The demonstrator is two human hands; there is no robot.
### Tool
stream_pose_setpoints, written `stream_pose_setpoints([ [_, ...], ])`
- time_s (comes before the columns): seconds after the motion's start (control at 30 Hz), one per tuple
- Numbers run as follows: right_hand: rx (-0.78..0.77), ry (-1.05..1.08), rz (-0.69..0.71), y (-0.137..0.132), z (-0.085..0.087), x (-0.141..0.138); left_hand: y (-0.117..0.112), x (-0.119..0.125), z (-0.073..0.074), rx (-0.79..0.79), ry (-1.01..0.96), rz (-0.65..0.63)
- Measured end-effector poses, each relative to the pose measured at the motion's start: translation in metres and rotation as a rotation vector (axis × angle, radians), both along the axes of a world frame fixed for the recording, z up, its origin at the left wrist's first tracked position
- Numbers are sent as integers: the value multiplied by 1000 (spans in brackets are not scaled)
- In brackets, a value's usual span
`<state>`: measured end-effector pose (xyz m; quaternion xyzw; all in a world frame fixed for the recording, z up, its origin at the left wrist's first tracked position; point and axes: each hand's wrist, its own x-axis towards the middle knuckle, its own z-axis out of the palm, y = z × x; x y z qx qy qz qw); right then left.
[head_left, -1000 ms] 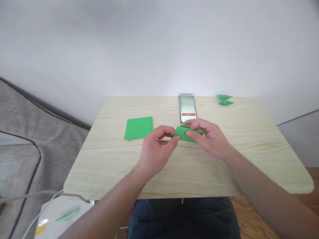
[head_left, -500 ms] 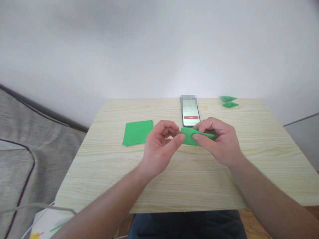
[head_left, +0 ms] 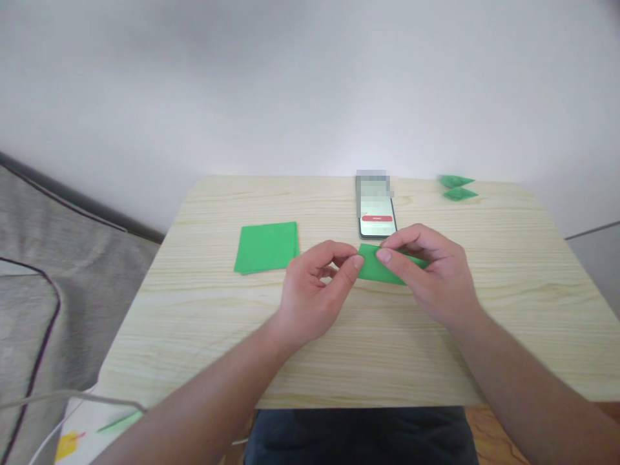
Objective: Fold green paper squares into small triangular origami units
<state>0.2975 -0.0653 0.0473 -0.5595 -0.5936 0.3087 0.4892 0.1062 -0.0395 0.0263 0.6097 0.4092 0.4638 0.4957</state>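
Note:
A folded sheet of green paper [head_left: 380,268] is held between both hands over the middle of the table. My left hand [head_left: 320,284] pinches its left end between thumb and forefinger. The thumb and fingers of my right hand [head_left: 431,271] grip the paper along its top edge, covering part of its right side. To the left of my left hand lies a stack of square green paper sheets [head_left: 266,247], slightly fanned at the edges.
A phone [head_left: 378,227] with a lit screen lies just beyond the hands. Two folded green paper pieces [head_left: 459,194] sit at the back right by the wall. The pale wooden table [head_left: 194,323] ends at the wall; grey fabric [head_left: 97,290] stands at its left.
My left fingers have closed in on the paper's left end, and my right fingers have come down closer to its top edge. The view has shifted slightly.

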Motion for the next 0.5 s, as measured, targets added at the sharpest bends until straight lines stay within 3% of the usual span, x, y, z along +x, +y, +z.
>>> stream_pose_setpoints([
  [0.5, 73, -55, -88, -7, 1, -6, -4, 2, 5, -17, -15, 8],
])
